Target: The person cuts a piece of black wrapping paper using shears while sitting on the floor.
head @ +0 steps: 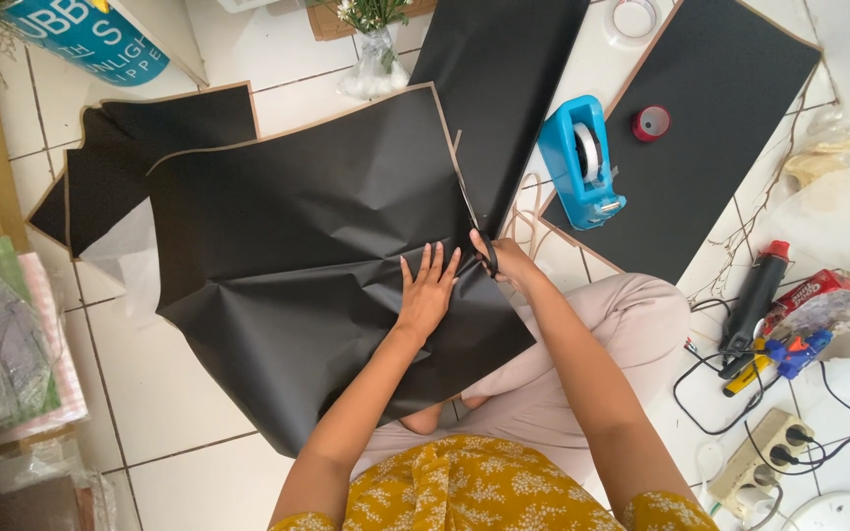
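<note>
The left hand [428, 292] lies spread flat on the black paper [307, 256] on the floor; the right hand [509, 261] grips scissors [474, 221], whose cut (apparently near its end) has almost crossed the sheet.

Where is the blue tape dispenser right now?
The blue plastic tape dispenser sits on the white tiled floor, upper right of the right hand, beside the small red tape roll.
</note>
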